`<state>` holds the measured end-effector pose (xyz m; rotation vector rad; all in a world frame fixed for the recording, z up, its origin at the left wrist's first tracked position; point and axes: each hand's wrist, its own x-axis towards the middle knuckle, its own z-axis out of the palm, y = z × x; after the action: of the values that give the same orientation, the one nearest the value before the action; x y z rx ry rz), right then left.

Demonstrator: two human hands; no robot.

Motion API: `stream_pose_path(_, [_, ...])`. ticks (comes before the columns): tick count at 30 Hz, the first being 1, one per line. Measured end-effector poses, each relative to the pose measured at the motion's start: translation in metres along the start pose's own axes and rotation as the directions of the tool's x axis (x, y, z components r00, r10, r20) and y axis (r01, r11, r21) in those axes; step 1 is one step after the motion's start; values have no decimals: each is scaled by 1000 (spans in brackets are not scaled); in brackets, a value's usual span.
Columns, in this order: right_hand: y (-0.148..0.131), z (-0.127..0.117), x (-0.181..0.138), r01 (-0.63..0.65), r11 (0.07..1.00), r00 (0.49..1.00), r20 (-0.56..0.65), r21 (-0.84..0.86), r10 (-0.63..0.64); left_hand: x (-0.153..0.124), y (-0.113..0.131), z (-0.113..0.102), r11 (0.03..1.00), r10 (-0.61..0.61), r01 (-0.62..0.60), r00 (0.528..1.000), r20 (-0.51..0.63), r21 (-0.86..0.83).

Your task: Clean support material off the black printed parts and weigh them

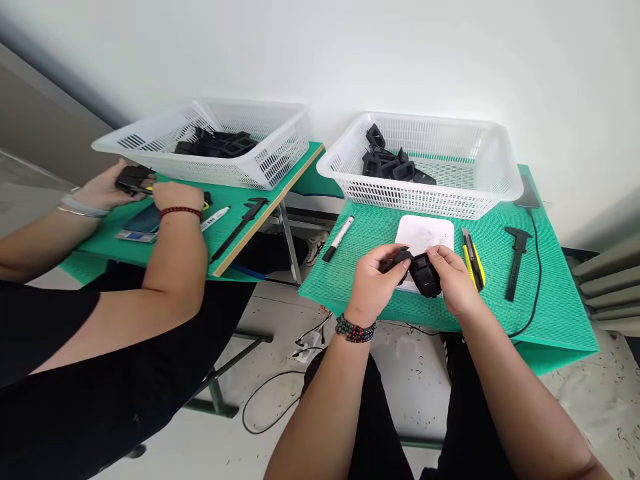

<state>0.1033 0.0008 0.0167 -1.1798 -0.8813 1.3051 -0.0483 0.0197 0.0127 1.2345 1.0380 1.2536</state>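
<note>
Over the near edge of the right-hand table, my left hand (374,279) is closed on a small black plastic part (403,256), mostly covered by the fingers. Right beside it, my right hand (453,277) pinches a boxy black plastic part (426,276) between thumb and fingers. The two parts meet or nearly meet; whether they are joined I cannot tell. Behind them lies a white flat-topped square device or tray (425,231), partly hidden by my hands. A yellow utility knife (473,260) rests just right of my right hand.
A white basket (415,198) holds several black parts. A marker (339,238), a dark caliper (517,261) and a cabled phone-like slab (527,193) lie on the green mat (565,293). At left, a co-worker's hands (113,183) hold a black part near another basket (283,157).
</note>
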Motion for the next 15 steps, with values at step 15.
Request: stream_pose_path(15, [-8, 1, -5, 62, 998, 994, 86, -15, -61, 1, -2, 0, 993, 16, -12, 999, -30, 121])
